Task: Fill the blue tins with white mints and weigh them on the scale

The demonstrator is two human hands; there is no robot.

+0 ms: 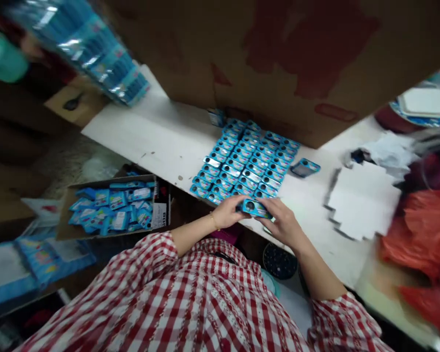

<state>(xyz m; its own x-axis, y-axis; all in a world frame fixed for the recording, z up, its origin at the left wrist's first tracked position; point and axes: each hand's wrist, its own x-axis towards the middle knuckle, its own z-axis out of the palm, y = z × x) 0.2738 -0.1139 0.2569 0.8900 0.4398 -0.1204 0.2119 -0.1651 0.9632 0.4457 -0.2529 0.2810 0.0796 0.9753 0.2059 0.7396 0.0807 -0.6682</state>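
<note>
Both hands meet at the near edge of the table (150, 132). The left hand (225, 212) and the right hand (284, 224) each pinch an end of one blue box (254, 208) with the fingertips, a grip that leaves its face clear.

A big brown carton (242, 49) stands at the back of the table, probably as a backstop, since the rows butt against it. Its red print is too blurred to read.

Down at the left, an open box (68, 215) holds loose blue packs, likely kept low within arm's reach. The dark lettering on its end flap is illegible.

White card (363, 200) lies flat to the right.

Rows of blue boxes (245, 161) lie packed edge to edge just beyond the hands, seemingly for counting. One stray box (305, 167) sits apart to their right. No brand can be made out.
</note>
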